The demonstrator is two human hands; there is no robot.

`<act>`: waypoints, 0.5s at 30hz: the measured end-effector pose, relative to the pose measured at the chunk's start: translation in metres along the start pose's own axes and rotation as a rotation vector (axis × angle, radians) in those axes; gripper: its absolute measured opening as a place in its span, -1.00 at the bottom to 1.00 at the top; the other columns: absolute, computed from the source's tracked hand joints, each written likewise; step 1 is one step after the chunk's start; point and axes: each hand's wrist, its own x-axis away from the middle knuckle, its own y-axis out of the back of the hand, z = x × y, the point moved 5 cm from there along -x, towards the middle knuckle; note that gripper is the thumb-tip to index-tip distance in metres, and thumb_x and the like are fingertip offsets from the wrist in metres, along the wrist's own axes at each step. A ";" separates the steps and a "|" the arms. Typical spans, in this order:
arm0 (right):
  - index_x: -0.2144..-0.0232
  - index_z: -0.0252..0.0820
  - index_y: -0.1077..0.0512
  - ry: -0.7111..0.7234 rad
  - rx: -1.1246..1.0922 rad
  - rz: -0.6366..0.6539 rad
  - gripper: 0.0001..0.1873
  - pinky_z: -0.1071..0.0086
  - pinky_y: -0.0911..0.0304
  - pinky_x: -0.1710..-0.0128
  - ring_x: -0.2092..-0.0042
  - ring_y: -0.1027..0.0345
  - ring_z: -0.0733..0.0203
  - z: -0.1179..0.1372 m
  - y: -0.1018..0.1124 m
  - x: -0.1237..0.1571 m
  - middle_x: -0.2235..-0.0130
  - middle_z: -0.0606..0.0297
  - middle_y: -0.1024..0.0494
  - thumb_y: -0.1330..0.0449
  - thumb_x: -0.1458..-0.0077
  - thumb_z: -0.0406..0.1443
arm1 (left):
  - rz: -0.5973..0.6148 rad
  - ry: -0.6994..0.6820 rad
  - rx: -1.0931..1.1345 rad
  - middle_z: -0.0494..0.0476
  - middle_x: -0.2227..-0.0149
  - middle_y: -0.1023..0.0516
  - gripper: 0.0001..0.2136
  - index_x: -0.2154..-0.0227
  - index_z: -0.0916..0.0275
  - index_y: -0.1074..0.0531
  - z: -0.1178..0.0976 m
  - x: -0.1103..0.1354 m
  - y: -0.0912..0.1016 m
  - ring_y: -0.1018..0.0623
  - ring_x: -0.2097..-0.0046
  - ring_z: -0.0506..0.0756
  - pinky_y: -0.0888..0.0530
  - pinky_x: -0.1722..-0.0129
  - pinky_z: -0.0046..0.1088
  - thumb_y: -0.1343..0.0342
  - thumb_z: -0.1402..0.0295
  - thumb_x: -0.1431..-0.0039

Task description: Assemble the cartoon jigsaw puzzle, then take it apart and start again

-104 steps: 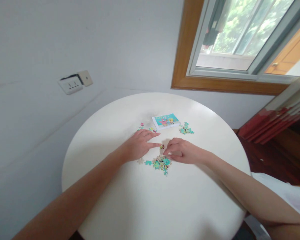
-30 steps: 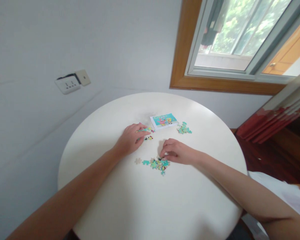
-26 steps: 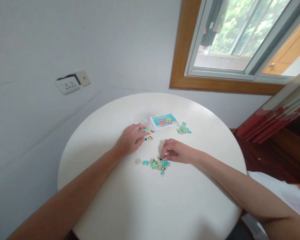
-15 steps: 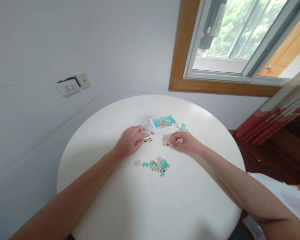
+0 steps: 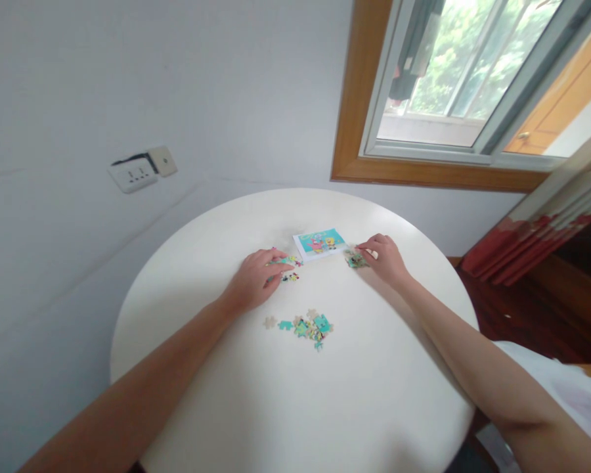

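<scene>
My left hand (image 5: pixel 259 279) rests on the table with its fingers stretched out, partly covering a small group of jigsaw puzzle pieces (image 5: pixel 290 277). My right hand (image 5: pixel 381 255) is over another pile of puzzle pieces (image 5: pixel 355 260) to the right of the picture card. Thumb and fingers are pinched together there on a puzzle piece, most of it hidden by the fingers. Closer to me lies a loose heap of puzzle pieces (image 5: pixel 303 327), some turquoise side up and some showing the plain grey back.
A picture card (image 5: pixel 320 243) with cartoon figures on turquoise lies between the hands, towards the back. Everything rests on a round white table (image 5: pixel 276 401). Behind it is a wall with a socket (image 5: pixel 134 173) and a wood-framed window (image 5: pixel 345 167); a curtain (image 5: pixel 517 236) hangs at right.
My right hand has moved right and away from me, from the middle of the table to the right-hand pile, with the puzzle piece. The left hand has stayed in place.
</scene>
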 end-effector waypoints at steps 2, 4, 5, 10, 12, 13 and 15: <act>0.27 -0.15 -0.60 0.094 -0.083 0.033 -0.79 0.18 -0.24 0.11 0.21 -0.34 0.08 0.021 0.006 0.003 0.31 0.14 -0.52 -0.14 -0.18 -0.29 | 0.005 0.001 -0.006 0.17 -0.03 -0.47 -0.67 0.09 0.10 -0.53 0.001 0.000 -0.001 -0.46 -0.04 0.19 -0.39 -0.04 -0.16 0.03 0.50 -0.18; 0.26 -0.17 -0.58 0.245 -0.241 0.192 -0.80 0.21 -0.25 0.09 0.20 -0.37 0.13 0.052 0.007 0.011 0.29 0.16 -0.54 -0.13 -0.19 -0.32 | 0.011 0.001 -0.006 0.16 -0.03 -0.47 -0.67 0.10 0.09 -0.53 0.001 0.001 -0.002 -0.46 -0.03 0.18 -0.38 -0.05 -0.17 0.03 0.50 -0.18; 0.24 -0.17 -0.57 0.327 -0.335 0.333 -0.81 0.24 -0.26 0.06 0.19 -0.38 0.16 0.068 0.005 0.018 0.29 0.19 -0.55 -0.14 -0.19 -0.33 | 0.014 0.000 -0.004 0.16 -0.03 -0.47 -0.67 0.10 0.09 -0.53 0.001 0.001 -0.003 -0.46 -0.03 0.17 -0.38 -0.05 -0.17 0.02 0.51 -0.18; 0.10 -0.16 -0.53 0.464 -0.494 0.766 -0.70 0.35 -0.31 0.10 0.16 -0.40 0.21 0.117 -0.005 0.049 0.18 0.19 -0.50 -0.31 -0.08 -0.25 | 0.022 0.005 0.000 0.15 -0.03 -0.46 -0.66 0.10 0.09 -0.54 0.002 0.001 -0.004 -0.45 -0.02 0.17 -0.37 -0.04 -0.18 0.02 0.52 -0.16; 0.11 -0.18 -0.54 0.461 -0.462 0.741 -0.71 0.35 -0.32 0.12 0.17 -0.39 0.20 0.120 -0.008 0.051 0.20 0.18 -0.48 -0.30 -0.08 -0.27 | 0.015 0.000 0.002 0.15 -0.03 -0.47 -0.66 0.11 0.09 -0.54 0.002 0.001 -0.003 -0.45 -0.01 0.17 -0.37 -0.03 -0.18 0.02 0.52 -0.16; 0.12 -0.18 -0.54 0.459 -0.449 0.724 -0.73 0.36 -0.32 0.14 0.18 -0.38 0.20 0.120 -0.011 0.051 0.22 0.18 -0.47 -0.29 -0.09 -0.28 | 0.012 -0.004 0.003 0.15 -0.03 -0.47 -0.66 0.11 0.10 -0.54 0.001 0.001 -0.003 -0.46 -0.01 0.17 -0.37 -0.03 -0.18 0.02 0.53 -0.16; 0.15 -0.17 -0.55 0.468 -0.438 0.700 -0.78 0.38 -0.32 0.19 0.22 -0.37 0.21 0.120 -0.014 0.051 0.24 0.19 -0.45 -0.26 -0.11 -0.32 | 0.011 -0.008 0.003 0.16 -0.02 -0.47 -0.66 0.11 0.10 -0.54 0.001 0.001 -0.003 -0.46 0.00 0.17 -0.38 -0.03 -0.18 0.02 0.53 -0.15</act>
